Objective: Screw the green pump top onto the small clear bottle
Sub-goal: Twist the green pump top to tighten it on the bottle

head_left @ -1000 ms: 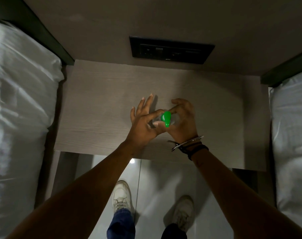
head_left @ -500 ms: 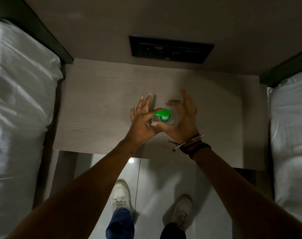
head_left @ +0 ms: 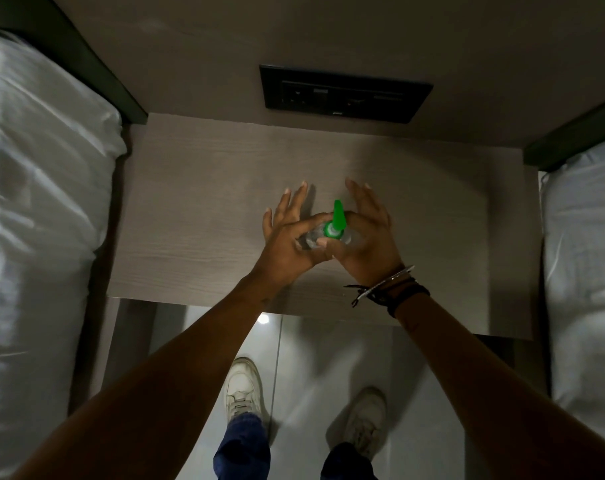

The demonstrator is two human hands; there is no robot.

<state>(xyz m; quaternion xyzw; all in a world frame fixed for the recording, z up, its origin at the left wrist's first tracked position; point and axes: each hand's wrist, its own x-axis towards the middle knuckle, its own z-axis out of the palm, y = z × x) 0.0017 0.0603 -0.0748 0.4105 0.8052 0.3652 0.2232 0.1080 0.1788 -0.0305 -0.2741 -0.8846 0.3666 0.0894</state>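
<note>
The small clear bottle (head_left: 313, 237) stands on the grey wooden bedside table (head_left: 197, 216), seen from above between my two hands. The green pump top (head_left: 336, 220) sits on its neck, its nozzle pointing away from me. My left hand (head_left: 289, 233) pinches the bottle's neck with thumb and forefinger, the other fingers spread outward. My right hand (head_left: 367, 233) cups the bottle's right side, thumb against it, fingers extended forward. Most of the bottle's body is hidden by the hands.
White-sheeted beds (head_left: 34, 220) flank the table left and right (head_left: 585, 258). A black socket panel (head_left: 344, 93) is set in the wall behind. The table's near edge (head_left: 294, 306) overhangs a glossy floor where my white shoes (head_left: 242, 393) stand.
The green pump top has rotated, its nozzle now pointing away from me. My right hand's fingers have opened and straightened along the bottle's side; the left hand keeps its pinch.
</note>
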